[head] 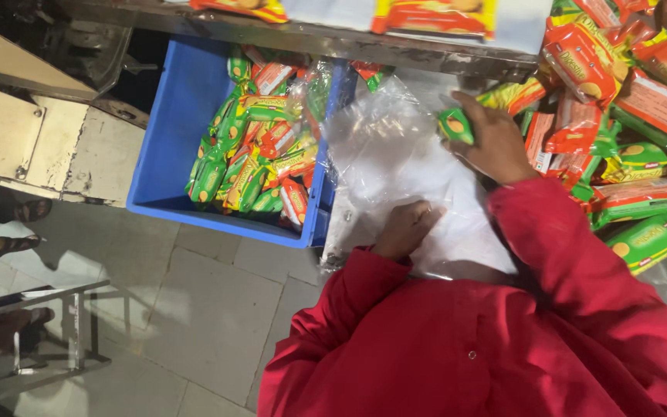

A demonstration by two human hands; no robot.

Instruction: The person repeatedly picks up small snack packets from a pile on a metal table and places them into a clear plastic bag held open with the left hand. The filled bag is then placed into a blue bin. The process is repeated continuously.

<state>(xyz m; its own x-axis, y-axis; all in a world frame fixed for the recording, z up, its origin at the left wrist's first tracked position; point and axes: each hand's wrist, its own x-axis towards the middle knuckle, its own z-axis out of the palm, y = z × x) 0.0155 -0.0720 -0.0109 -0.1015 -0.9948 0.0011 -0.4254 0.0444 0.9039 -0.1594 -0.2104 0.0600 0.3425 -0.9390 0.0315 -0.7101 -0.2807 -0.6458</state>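
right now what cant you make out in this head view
- Left hand: fingers curl down onto the clear plastic bag, so the fingertips are hidden.
- Right hand: its fingers cover most of the green packet.
- Blue crate: packs hide its floor, the shelf edge cuts its far end.
- Pile of packets: cut off by the right edge.

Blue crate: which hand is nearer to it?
Left. The left hand rests on the clear plastic bag just right of the blue crate. The right hand, holding a green biscuit packet, is farther right, by the packet pile.
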